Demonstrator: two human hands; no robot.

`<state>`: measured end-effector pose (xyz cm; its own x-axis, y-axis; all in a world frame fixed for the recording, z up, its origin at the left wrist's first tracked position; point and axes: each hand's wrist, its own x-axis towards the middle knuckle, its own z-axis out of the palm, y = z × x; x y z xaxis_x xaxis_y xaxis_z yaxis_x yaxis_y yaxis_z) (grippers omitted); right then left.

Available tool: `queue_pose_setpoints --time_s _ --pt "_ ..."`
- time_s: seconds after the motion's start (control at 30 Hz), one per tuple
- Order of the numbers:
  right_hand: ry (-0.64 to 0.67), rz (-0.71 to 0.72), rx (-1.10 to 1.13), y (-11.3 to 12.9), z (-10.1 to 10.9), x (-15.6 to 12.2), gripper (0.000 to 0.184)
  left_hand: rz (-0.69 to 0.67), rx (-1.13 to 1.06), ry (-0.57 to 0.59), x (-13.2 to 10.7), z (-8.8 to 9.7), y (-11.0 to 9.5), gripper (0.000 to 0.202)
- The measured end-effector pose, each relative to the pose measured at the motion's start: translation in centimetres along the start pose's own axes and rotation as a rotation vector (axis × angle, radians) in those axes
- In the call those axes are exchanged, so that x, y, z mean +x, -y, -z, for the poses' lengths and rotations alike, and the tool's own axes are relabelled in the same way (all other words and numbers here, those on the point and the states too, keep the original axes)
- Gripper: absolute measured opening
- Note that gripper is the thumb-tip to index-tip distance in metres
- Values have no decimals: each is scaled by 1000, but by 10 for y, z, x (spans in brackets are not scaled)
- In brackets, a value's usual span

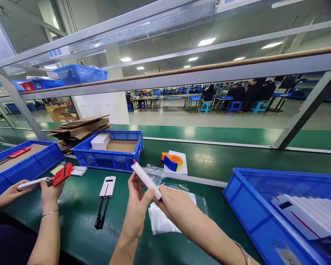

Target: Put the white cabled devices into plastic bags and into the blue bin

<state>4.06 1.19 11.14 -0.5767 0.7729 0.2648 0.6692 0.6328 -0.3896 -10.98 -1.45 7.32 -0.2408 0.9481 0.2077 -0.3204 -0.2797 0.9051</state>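
Observation:
My left hand (136, 197) grips a slim white device (146, 179) with a red tip, its narrow edge turned up. The fingers of my right hand (175, 202) close on its lower end. Beneath my hands lies a stack of clear plastic bags (165, 221). To the left, a similar white device (108, 187) with a dark window, a red line and black straps (101, 215) rests on the green bench. At far left, a co-worker's hands (50, 191) hold another white piece (34, 183) and a red part (63, 174).
A blue bin (251, 213) at right holds several bagged white devices (303, 215). Another blue bin (107, 162) contains white pieces, beside stacked cardboard (77, 130). An orange and blue tape roll (172, 162) lies behind my hands. A shelf rail (182, 79) crosses above the bench.

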Motion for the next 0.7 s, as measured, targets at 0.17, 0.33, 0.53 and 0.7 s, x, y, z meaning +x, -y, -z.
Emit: queue_pose_setpoints --time_s 0.17,0.33,0.53,0.7 --pt "-42 -183 635 -49 -6 -3 47 -112 652 194 12 -3 44 30" --pt "-294 -241 1064 -73 19 -20 59 -97 1196 489 18 -8 113 16" --pt "-364 -209 1308 -80 32 -44 58 -36 1328 665 53 -11 138 16" --pt "-331 -242 1339 -84 28 -48 52 -102 1332 798 69 -2 129 21"
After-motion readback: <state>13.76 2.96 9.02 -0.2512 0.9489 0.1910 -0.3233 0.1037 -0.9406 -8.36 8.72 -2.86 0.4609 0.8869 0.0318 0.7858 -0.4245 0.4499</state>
